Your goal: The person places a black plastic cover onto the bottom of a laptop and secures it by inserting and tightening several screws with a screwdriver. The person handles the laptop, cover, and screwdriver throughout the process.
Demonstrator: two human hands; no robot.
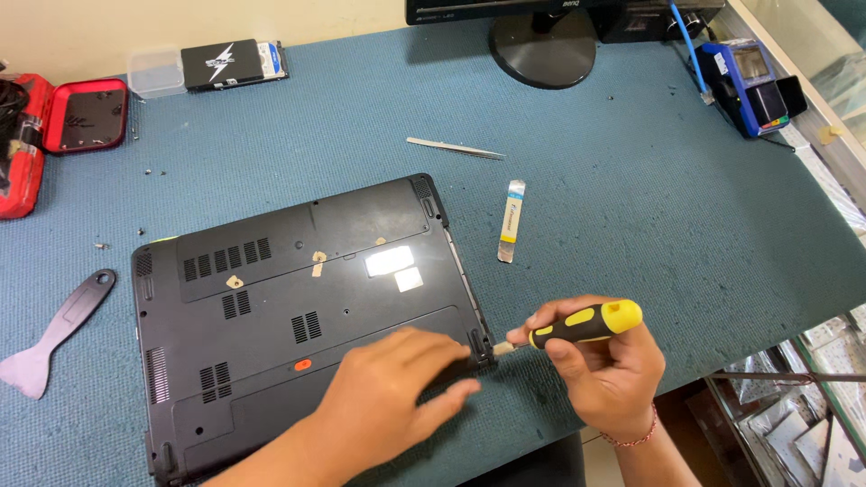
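On the teal felt-covered table (631, 198) I press my flat, released left hand (397, 383) on the upturned black plastic laptop (298, 307), my right hand (604, 365) clenching a yellow-and-black-handled screwdriver (577, 325) at its corner, open felt rightward.

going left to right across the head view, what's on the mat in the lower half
grey spudger → laptop → left hand → screwdriver in right hand

Laptop (298, 307) under my left fingers (456, 390): black. Screwdriver (585, 325) in my right fingers (552, 350): yellow-black handle. Surface (631, 198): teal. Case (54, 126) far left: red.
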